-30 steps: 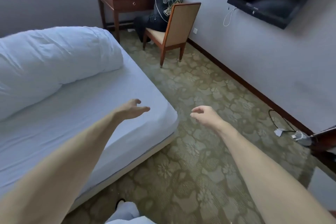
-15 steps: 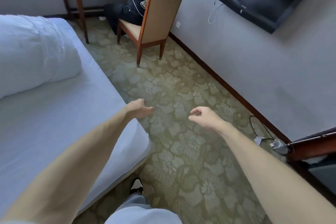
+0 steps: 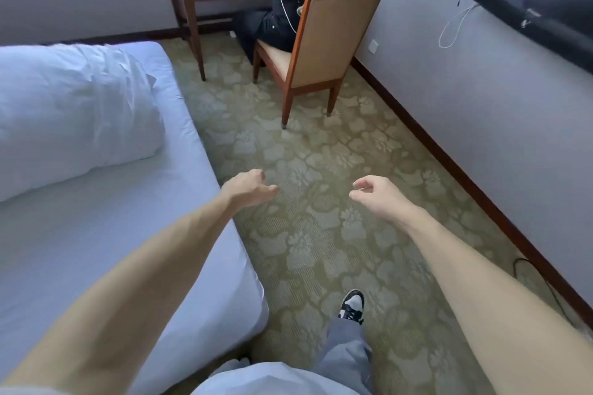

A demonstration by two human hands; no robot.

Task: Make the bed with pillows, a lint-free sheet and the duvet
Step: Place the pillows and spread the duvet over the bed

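Two hands out front over carpet [image 3: 321, 154], holding nothing: left hand [image 3: 248, 187], right hand [image 3: 377, 194], fingers loose. Duvet [image 3: 70, 115] bunched on sheet [image 3: 96, 250].

I'm getting soft, even daylight, cool on the sheet [image 3: 80, 250], with faint shadows pooling under the chair [image 3: 337, 38]. The wide lens is bending the wall [image 3: 481, 106] at the edges; detail is looking slightly soft.
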